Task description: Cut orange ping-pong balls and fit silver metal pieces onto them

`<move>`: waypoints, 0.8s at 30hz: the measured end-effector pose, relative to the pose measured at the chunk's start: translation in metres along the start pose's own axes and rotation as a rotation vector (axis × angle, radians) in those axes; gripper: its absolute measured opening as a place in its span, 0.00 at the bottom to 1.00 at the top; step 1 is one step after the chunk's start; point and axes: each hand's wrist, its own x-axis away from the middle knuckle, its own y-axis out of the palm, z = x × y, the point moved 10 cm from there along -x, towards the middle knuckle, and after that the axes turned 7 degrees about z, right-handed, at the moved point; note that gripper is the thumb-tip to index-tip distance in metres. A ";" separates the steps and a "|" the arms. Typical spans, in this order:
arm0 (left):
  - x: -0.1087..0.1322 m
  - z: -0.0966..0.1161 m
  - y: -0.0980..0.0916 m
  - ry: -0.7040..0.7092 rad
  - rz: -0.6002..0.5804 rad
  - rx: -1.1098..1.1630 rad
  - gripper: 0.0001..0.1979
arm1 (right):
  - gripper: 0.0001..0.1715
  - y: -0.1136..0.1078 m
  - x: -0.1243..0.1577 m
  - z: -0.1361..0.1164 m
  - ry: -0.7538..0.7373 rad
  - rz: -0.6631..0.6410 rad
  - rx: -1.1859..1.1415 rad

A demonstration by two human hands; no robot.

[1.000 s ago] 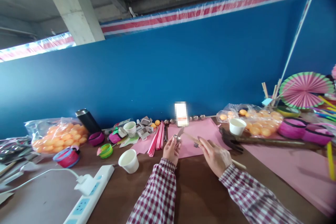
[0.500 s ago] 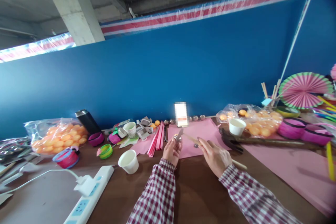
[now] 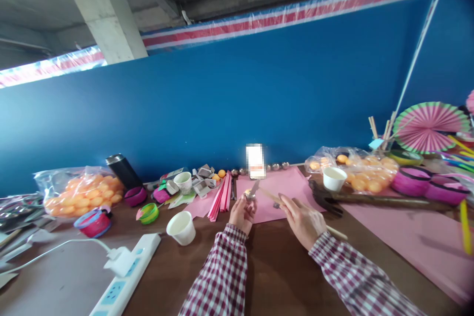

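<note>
My left hand (image 3: pixel 242 213) is closed, its fingertips pinching a small shiny silvery piece (image 3: pixel 251 196) whose exact kind I cannot make out. A grey pointed sliver (image 3: pixel 255 187) sticks up beside it. In my right hand (image 3: pixel 304 221) lies a slim pale wooden stick (image 3: pixel 271 195); its far end points at the silvery piece, and its near end (image 3: pixel 336 232) comes out beneath my wrist. I cannot tell whether stick and piece touch. A small dark lump (image 3: pixel 276 205) shows by my right fingertips. Below both hands lies a pink paper sheet (image 3: pixel 292 182).
A white cup (image 3: pixel 181 228) and a power strip (image 3: pixel 128 274) stand left, with a bag of orange balls (image 3: pixel 85 195) behind. Folded pink strips (image 3: pixel 222 197) lie nearby. On the right are a hammer (image 3: pixel 377 199), another cup (image 3: pixel 334 179) and a paper fan (image 3: pixel 429 127). A bright phone screen (image 3: pixel 255 160) stands behind.
Both hands keep nearly the same place and grip. The silvery piece in my left fingertips looks slightly turned.
</note>
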 end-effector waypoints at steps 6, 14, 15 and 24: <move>0.001 -0.001 -0.001 -0.027 0.026 0.022 0.09 | 0.20 -0.002 0.000 0.001 0.010 0.027 0.007; 0.002 0.000 0.001 0.003 0.008 -0.047 0.10 | 0.20 0.000 0.001 0.001 0.021 0.006 -0.018; 0.002 0.000 0.000 -0.002 0.013 -0.046 0.10 | 0.20 0.000 0.001 0.002 0.024 0.007 -0.019; 0.000 -0.003 0.000 -0.051 0.003 0.024 0.09 | 0.19 0.004 0.001 0.006 0.048 -0.019 -0.008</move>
